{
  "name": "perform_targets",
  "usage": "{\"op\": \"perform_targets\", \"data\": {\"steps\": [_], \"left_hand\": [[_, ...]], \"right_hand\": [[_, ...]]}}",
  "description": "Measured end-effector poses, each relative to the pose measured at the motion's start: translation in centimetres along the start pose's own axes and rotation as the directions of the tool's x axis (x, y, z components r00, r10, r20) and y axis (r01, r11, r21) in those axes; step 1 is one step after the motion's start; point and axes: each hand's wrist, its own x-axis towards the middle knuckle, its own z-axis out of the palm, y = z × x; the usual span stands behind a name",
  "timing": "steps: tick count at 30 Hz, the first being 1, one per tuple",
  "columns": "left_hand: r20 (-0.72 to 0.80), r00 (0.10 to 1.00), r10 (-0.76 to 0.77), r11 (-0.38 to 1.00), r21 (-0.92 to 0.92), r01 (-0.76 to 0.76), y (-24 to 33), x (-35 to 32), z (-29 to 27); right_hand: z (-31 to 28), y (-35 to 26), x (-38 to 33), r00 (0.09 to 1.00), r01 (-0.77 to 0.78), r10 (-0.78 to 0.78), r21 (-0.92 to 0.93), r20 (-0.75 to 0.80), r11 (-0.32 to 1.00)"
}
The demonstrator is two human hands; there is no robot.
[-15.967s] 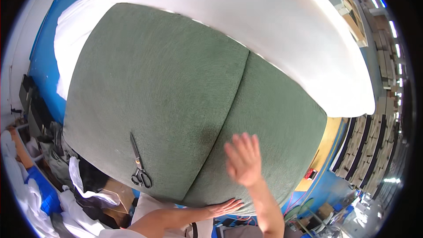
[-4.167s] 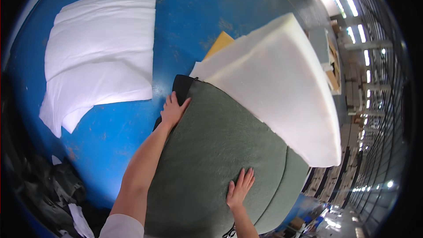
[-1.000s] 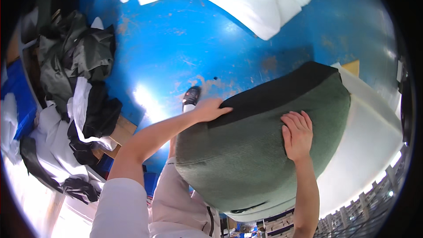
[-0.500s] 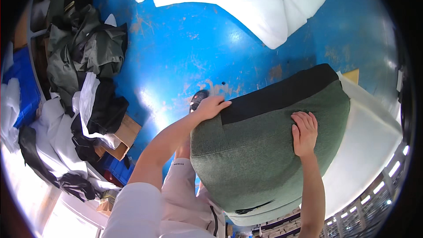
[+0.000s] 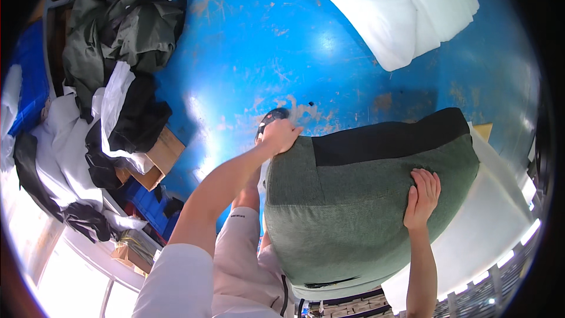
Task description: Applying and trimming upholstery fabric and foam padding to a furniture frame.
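A large green upholstered cushion (image 5: pixel 353 215) with a black fabric strip (image 5: pixel 388 143) along its far edge stands tilted against my legs. My left hand (image 5: pixel 281 136) is closed over its far left corner, fingers bent round the edge and partly hidden. On the green face, toward the right, rests my right hand (image 5: pixel 422 197). Its fingers lie on the fabric with the thumb apart, and the cloth creases at the fingertips. Low on the cushion's near side shows a dark slit-like mark (image 5: pixel 331 282).
White folded padding (image 5: pixel 406 12) lies on the scuffed blue floor (image 5: pixel 247 53) ahead. Dark grey fabric (image 5: pixel 141 29), a cardboard box (image 5: pixel 163 156) and blue bins (image 5: pixel 29 76) crowd the left side. A white sheet (image 5: pixel 488 212) spreads beyond the cushion on the right.
In the picture the cushion sits slightly farther right and lower at its far edge. My right hand has shifted right and down with it; the left still holds the corner. The view has shifted too.
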Motion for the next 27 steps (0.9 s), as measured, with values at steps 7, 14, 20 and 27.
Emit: {"op": "perform_targets", "data": {"steps": [7,14,20,27], "left_hand": [[0.210,0.943,0.257,0.963,0.023,-0.267,-0.1,2.9,0.6],[0.270,0.906,0.326,0.945,-0.113,-0.306,-0.8,3.4,1.4],[0.429,0.862,0.271,0.951,0.018,-0.308,-0.7,4.1,1.1],[0.364,0.857,0.366,0.751,0.429,-0.503,2.8,1.4,-1.9]], "right_hand": [[-1.2,-1.3,1.0,0.997,0.033,-0.031,-0.035,0.074,0.999],[4.4,-20.3,0.4,0.837,0.360,-0.381,0.131,0.393,0.924],[11.5,-32.2,0.2,0.576,0.545,-0.478,0.124,0.663,0.829],[6.3,-29.6,-14.8,0.980,-0.160,-0.009,0.813,0.199,0.560]]}}
